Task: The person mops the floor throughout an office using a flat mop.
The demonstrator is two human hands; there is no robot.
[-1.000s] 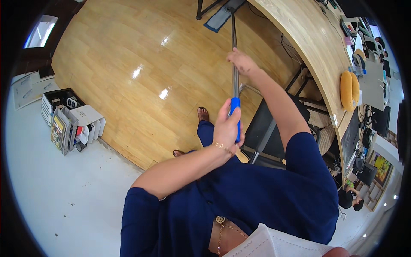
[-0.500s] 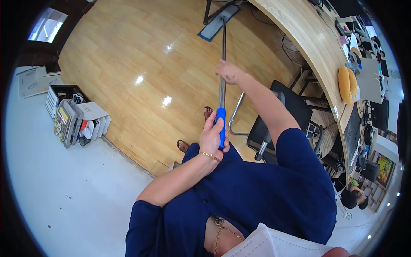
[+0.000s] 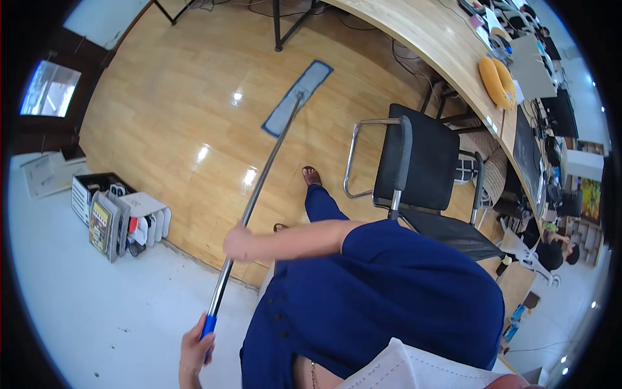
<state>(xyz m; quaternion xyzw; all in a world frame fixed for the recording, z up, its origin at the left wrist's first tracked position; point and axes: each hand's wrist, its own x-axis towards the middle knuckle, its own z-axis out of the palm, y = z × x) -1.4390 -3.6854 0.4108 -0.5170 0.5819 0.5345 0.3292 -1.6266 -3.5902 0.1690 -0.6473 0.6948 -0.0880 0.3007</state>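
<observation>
Shifted since half a second ago: mop pad (image 3: pixel 285 117), away from the black desk leg (image 3: pixel 278 27) and out onto the wooden floor (image 3: pixel 162 129); left hand (image 3: pixel 194 343), from in front of the trunk to well out on the left; right hand (image 3: pixel 240 243), drawn back and leftward too; steel pole (image 3: pixel 254 200), now on a slant instead of nearly upright in view. Lies flat, ahead and to the right of both hands, between desk leg and sandalled foot (image 3: pixel 311 176), to the left of the black chair (image 3: pixel 414 159). Runs lengthwise from upper right to lower left, tilted further over than the pole but leaning the same way. Nearer to the pad: right hand, closed in a blurred fist around the pole, single fingers impossible to make out. Farther back: left hand, fingers and thumb wrapped around the blue grip (image 3: pixel 208 327). Shows no readable brand on pole, grip or pad. Bears small print on a colourful cover (image 3: pixel 99 230) among the file holders (image 3: pixel 120 227), too fine to read; carries faint lettering on the white face mask (image 3: pixel 411 366).
</observation>
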